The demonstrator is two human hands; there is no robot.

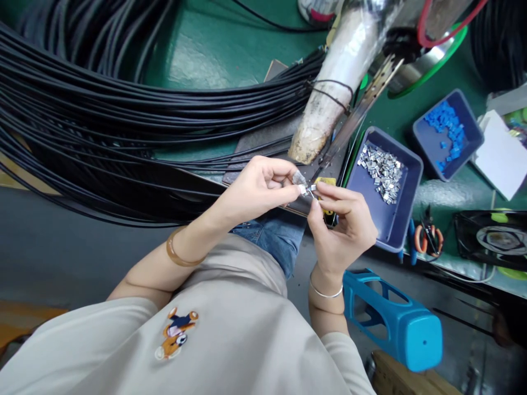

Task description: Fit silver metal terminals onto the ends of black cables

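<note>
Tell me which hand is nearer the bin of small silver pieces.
Right. The right hand partly overlaps the near-left side of the bin in view; the left hand is farther off, left of the right one.

We cannot make out the small metallic pieces (313, 188).
The left hand (257, 189) and right hand (345, 225) partly cover them (too tiny for us anyway); the left edge cuts off our black cables (164, 99), the far edge the wrapped tube (343, 68), the near edge the cardboard box (401, 376).
</note>
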